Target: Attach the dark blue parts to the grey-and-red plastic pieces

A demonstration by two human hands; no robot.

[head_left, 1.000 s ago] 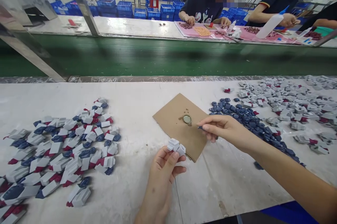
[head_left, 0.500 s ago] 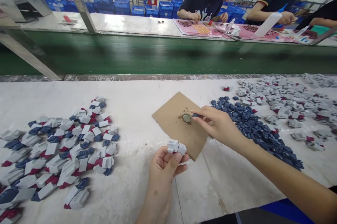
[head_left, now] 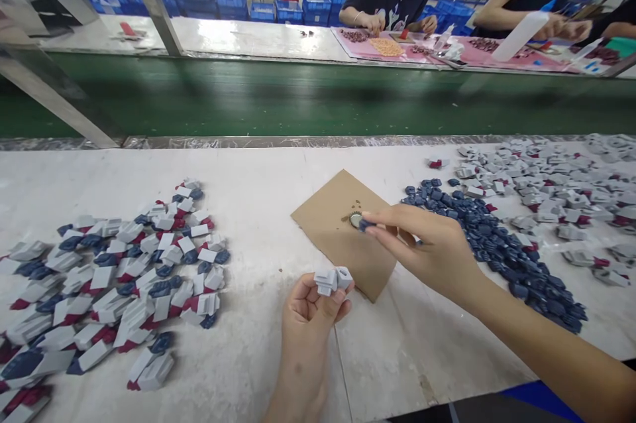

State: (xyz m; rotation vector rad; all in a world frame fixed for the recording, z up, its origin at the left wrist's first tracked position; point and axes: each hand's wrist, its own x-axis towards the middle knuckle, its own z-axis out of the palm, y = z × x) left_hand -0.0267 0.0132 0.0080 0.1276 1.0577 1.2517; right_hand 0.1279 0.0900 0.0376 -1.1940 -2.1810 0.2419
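Observation:
My left hand [head_left: 311, 310] is closed round a small grey plastic part [head_left: 332, 279], held just above the near corner of a brown cardboard piece [head_left: 328, 231]. My right hand [head_left: 422, 244] pinches a small dark blue part [head_left: 364, 225] between thumb and forefinger. That part is at the rim of a little round metal cap [head_left: 354, 219] lying on the cardboard.
A heap of assembled grey, blue and red pieces [head_left: 109, 277] lies at the left. Loose dark blue parts [head_left: 497, 244] and grey parts [head_left: 551, 197] cover the right. A green conveyor belt [head_left: 298, 98] runs behind the table. Other people work at the far bench [head_left: 397, 45].
My right hand has carried the blue part left from over the cardboard's right edge to the metal cap. My left hand has stayed put with the grey part.

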